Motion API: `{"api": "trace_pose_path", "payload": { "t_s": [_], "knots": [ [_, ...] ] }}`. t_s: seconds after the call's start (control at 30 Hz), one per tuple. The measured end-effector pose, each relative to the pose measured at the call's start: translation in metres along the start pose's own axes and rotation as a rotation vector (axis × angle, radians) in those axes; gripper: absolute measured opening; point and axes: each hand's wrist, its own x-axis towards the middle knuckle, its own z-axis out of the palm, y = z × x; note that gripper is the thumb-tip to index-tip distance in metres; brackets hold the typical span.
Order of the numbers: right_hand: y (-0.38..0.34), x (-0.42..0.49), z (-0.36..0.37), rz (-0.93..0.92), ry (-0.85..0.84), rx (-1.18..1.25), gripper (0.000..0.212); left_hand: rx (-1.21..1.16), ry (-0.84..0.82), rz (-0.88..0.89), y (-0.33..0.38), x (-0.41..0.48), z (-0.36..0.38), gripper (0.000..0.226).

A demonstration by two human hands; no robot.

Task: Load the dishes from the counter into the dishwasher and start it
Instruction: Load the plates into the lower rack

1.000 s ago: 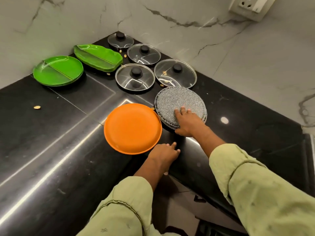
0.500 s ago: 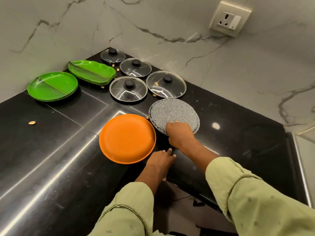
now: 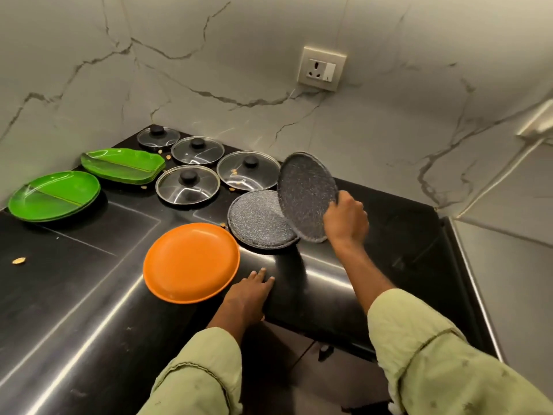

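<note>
Two speckled grey plates sit mid-scene. The raised speckled plate [image 3: 305, 194] is clear of the black counter [image 3: 74, 280] and tilted steeply. The right hand [image 3: 345, 218] grips its right rim, fingers curled round the edge. Its lower left edge overlaps the flat speckled plate [image 3: 257, 221], which lies on the counter just to the left; whether the two touch cannot be told.

Nearer and further left, an orange plate [image 3: 191, 262] lies flat. The left hand [image 3: 247, 295] rests palm down at the counter's near edge, just right of that plate, fingers straight and holding nothing. Pale green sleeves [image 3: 443, 363] cover both forearms.

Beyond the plates, four glass lids [image 3: 188, 187] with black knobs lie in the far corner. Left of them is a leaf-shaped green plate [image 3: 122, 164], then a round green plate [image 3: 54, 194] with a divider at far left. Small crumbs [image 3: 18, 260] dot the counter. Grey-veined marble wall [image 3: 209, 70] rises behind, with a white socket [image 3: 321, 68] on the right.
</note>
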Motion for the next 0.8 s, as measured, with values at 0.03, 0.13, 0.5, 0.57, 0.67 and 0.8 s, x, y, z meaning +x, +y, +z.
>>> {"api": "trace_pose_path", "payload": {
  "t_s": [0.03, 0.13, 0.5, 0.57, 0.67, 0.8],
  "knots": [
    [0.014, -0.001, -0.002, 0.117, 0.002, 0.101, 0.015, -0.027, 0.033, -0.009, 0.001, -0.004, 0.002, 0.090],
    [0.064, -0.014, -0.008, 0.355, -0.088, 0.429, 0.010, -0.082, 0.245, -0.066, 0.008, -0.019, 0.008, 0.079],
    [0.180, -0.118, -0.022, 0.791, -0.210, 1.004, 0.013, 0.034, 0.603, -0.156, 0.053, -0.073, 0.022, 0.088],
    [0.190, -0.132, -0.029, 0.787, -0.221, 1.032, 0.013, 0.051, 0.598, -0.164, 0.068, -0.082, 0.026, 0.089],
    [0.204, -0.157, -0.044, 0.773, -0.220, 1.044, 0.011, 0.074, 0.574, -0.171, 0.096, -0.099, 0.033, 0.093],
    [0.227, -0.190, -0.060, 0.793, -0.218, 1.074, 0.010, 0.109, 0.532, -0.171, 0.131, -0.126, 0.049, 0.093]
  ]
}}
